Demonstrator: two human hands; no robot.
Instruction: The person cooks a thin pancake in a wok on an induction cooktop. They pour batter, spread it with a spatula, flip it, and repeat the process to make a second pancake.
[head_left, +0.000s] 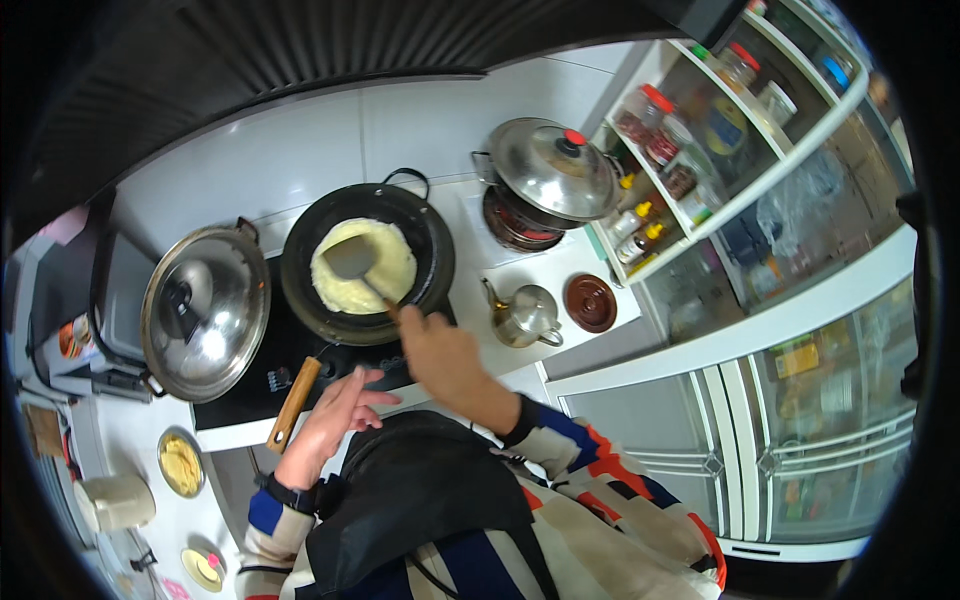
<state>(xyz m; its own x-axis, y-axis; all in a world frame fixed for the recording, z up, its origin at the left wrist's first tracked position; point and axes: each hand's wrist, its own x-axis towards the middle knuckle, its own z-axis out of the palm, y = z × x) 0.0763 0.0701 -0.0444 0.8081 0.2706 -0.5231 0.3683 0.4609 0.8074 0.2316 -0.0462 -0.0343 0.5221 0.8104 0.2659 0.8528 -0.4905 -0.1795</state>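
Note:
A black wok (442, 262) with a wooden handle (295, 401) sits on the black cooktop. A pale yellow, round flat pancake (397, 259) lies in it. My right hand (446, 360) grips the handle of a spatula (350, 259), whose broad blade rests on or just above the pancake's left part. My left hand (341, 412) is near the cooktop's front edge, to the right of the wok handle, with its fingers apart and nothing held.
A large steel lid (206, 322) stands left of the wok. To the right are a lidded steel pot (555, 172), a metal teapot (526, 315) and a brown round lid (590, 302). A plate of yellow food (181, 463) and a pitcher (116, 502) stand at lower left.

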